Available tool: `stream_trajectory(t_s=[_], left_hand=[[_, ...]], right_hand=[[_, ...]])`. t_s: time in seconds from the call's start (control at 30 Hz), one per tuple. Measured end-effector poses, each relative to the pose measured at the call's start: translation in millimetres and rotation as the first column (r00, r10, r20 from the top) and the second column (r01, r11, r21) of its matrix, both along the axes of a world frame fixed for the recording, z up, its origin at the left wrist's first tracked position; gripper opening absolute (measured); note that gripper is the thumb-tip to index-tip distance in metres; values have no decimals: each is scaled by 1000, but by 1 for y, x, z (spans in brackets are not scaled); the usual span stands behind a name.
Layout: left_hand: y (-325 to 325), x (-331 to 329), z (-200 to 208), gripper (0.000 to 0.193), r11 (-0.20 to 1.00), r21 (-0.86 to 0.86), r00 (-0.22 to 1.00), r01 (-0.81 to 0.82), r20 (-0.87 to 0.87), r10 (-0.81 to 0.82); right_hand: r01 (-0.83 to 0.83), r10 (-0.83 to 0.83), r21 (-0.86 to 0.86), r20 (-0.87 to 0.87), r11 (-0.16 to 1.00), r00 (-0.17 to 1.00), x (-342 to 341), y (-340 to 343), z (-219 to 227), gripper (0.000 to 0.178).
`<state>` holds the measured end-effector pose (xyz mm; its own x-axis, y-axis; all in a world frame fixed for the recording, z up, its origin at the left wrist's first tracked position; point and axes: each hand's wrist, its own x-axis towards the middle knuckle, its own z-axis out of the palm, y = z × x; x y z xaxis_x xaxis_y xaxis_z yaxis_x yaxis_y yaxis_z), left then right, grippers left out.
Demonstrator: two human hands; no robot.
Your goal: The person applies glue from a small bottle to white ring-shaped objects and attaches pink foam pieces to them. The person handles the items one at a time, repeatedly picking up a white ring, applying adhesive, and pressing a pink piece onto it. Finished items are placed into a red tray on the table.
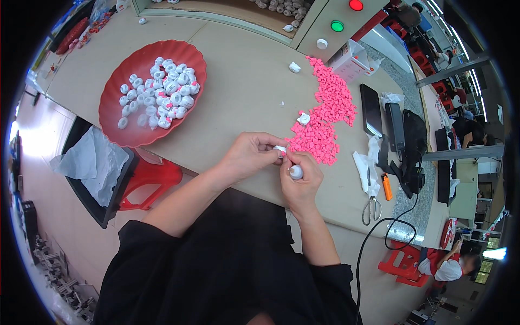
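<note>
My left hand [246,155] is closed, pinching a small white rounded piece [279,148] with a spot of pink on it between thumb and fingertips. Right beside it, my right hand [304,181] has its fingertips against that piece, while its curled fingers hold a small white bottle-like thing [296,172], partly hidden in the palm. Just beyond both hands spreads a pile of small bright pink pieces [319,143]. One loose white piece [304,118] lies among them, and another [294,67] sits farther back on the table.
On the left stands a red scalloped bowl [116,81] of white pieces, some with pink bits. To the right lie a black phone [371,108], scissors [371,210], an orange lighter [387,187] and a black cable [374,230]. A white box [349,59] and a cabinet [319,27] stand behind.
</note>
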<state>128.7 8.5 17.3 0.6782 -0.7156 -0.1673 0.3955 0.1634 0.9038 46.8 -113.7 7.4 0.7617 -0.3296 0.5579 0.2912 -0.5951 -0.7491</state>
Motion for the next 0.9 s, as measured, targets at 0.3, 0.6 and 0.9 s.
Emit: stream_trajectory(t_s=[0.3,0.6,0.9], left_hand=[[-1,0,-4,25,998,-63,996,-13,88,19],[-2,-6,1,26,1000,19,993,19,119,-21],[-4,-4,7,22,998,28,990,47,132,-50]], right_hand=[[87,111,671,-247,737,963,0,-4,13,9],[53,197,745,-243,664,950,-2,-12,13,11],[47,40,517,-156,855,987,-1,-3,7,10]])
